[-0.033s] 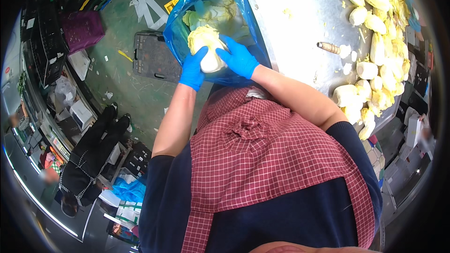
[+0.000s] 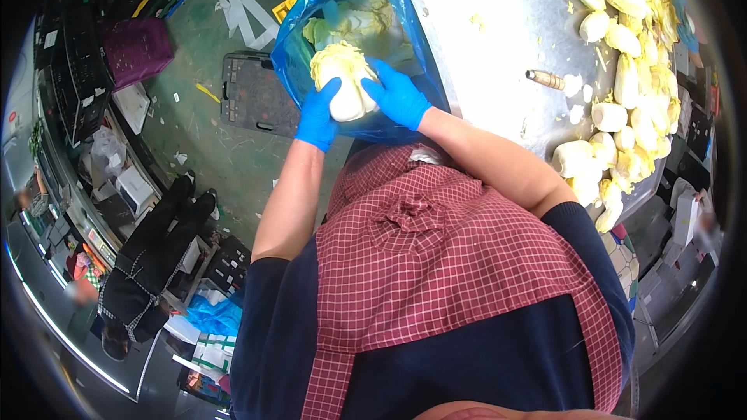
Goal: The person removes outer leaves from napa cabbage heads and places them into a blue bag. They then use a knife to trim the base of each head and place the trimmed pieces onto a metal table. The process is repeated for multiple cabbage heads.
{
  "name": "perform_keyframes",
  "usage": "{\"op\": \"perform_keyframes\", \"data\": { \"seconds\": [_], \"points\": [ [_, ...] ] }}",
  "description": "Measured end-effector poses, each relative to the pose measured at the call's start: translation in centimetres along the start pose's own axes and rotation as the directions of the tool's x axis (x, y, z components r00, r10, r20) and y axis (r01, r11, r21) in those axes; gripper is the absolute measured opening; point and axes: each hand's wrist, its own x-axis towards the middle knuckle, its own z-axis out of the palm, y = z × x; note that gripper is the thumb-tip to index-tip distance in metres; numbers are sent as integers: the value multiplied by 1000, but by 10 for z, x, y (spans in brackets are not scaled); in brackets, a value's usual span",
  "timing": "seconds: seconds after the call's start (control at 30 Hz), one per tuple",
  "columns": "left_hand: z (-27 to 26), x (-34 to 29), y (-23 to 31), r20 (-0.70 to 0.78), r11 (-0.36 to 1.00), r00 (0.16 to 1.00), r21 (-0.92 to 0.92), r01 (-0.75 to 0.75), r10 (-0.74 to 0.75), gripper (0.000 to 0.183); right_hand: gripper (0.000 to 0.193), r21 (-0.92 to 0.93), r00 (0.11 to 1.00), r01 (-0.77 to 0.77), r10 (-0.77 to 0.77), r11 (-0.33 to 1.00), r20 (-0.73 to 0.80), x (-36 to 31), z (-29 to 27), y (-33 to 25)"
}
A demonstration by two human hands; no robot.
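Observation:
A trimmed napa cabbage (image 2: 350, 92), pale yellow at its leafy end and white at its base, is held between my two blue-gloved hands. My left hand (image 2: 317, 115) grips its left side, and my right hand (image 2: 398, 99) closes on its right side. Both are over the near part of an open blue plastic bag (image 2: 426, 50). Inside the bag lie more pale yellow cabbage leaves or heads (image 2: 375, 19); how many is hidden.
To the right stands a shiny metal table (image 2: 486, 54) with several napa cabbages (image 2: 626, 82) heaped along its far right side. A brown-handled tool (image 2: 546, 78) lies on it, its other end lost in glare. A dark plastic crate (image 2: 257, 93) rests on the floor. Another person (image 2: 148, 264) is at left.
The cabbage and my left hand have shifted very slightly to the left. Both hands keep their hold on it.

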Motion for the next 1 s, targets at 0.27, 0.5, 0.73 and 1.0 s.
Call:
{"op": "perform_keyframes", "data": {
  "seconds": [0.27, 0.5, 0.73, 1.0],
  "points": [
    [12, -6, 4, -14, 993, 999, -115, 32, -34, 56, 66, 189, 1000, 4, -7, 982, 16, 12, 5, 12],
    [26, -5, 2, 17, 889, 989, 435, -142, 150, 64, 71, 154, 997, -72, 74, 985, -9, 14, 0, 24],
    [28, -13, 18, -27, 938, 996, 341, -69, 83, 58, 69, 431, 996, -22, -18, 902, 90, 13, -3, 17],
    [23, -12, 14, -4, 919, 995, 385, -89, 98, 55, 64, 398, 983, -135, 72, 907, 170, 15, -7, 13]
  ]
}}
